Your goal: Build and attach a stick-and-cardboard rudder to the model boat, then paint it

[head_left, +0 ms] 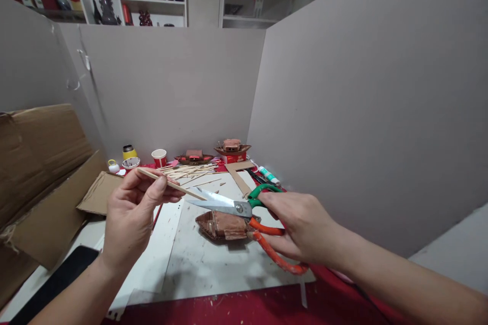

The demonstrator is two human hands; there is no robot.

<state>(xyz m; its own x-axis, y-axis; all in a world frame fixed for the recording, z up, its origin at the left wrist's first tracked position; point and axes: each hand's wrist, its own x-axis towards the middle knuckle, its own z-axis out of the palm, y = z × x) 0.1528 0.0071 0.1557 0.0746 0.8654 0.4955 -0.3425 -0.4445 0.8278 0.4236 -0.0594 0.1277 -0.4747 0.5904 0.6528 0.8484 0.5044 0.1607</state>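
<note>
Between the thumb and fingers of my left hand [139, 203] is a thin wooden stick [173, 186], pointing right and slightly down. My right hand [301, 223] grips a pair of scissors [229, 206] with one green and one orange handle. The scissor blades are parted, and the stick's far end lies at the gap between them; whether they touch it I cannot tell. Below the scissors a small brown model boat [224, 226] with a covered roof rests on the white work surface [198, 274], partly hidden by the blades and handles.
Several loose sticks [194, 170] lie behind, near two more model boats [193, 156] and a red-and-white paper cup [159, 157]. A yellow bottle [129, 152] and a bowl [131, 163] stand at back left. Cardboard [41, 162] leans at left, beside a black flat object [61, 284]. A glue tube [269, 175] lies right.
</note>
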